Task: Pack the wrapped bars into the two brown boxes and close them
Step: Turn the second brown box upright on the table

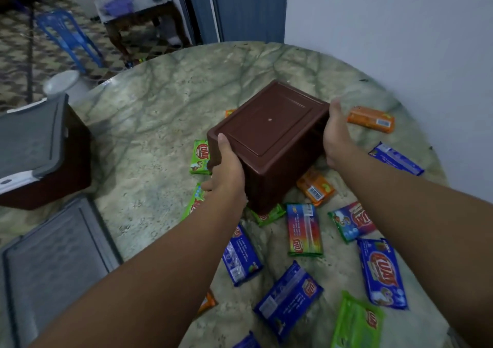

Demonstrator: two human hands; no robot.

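While both hands hold the upturned brown box [269, 139] over the marbled bench [160, 123], its flat bottom faces up and it tilts a little. The left hand [226, 169] has its grip clamped on the box's near-left corner, thumb lying on top and fingers wrapped down the side. The right hand [337, 137] presses against the far-right side, thumb up along the edge; its fingers are hidden behind the box, so how that grip closes I cannot tell.

Nearest to the person, below the grip, wrapped bars lie loose on the bench: a blue bar [289, 298], a green bar [356, 321] to its right, and another blue bar [382, 273] with a red logo. Closer to the grip lie a rainbow-striped bar [304, 229] and a dark blue bar [241, 254]. Just under the box an orange bar [314, 186] peeks out, and a green bar [200, 157] lies just left of the left hand's grip. Beyond the right hand's grip rests another orange bar [370, 119].

Well to the left of the grip, a grey lid [58, 262] lies flat on the bench, and farther off the second brown box [45, 155] stands with its grey lid on. Past the bench a blue chair [68, 37] stands on patterned floor.
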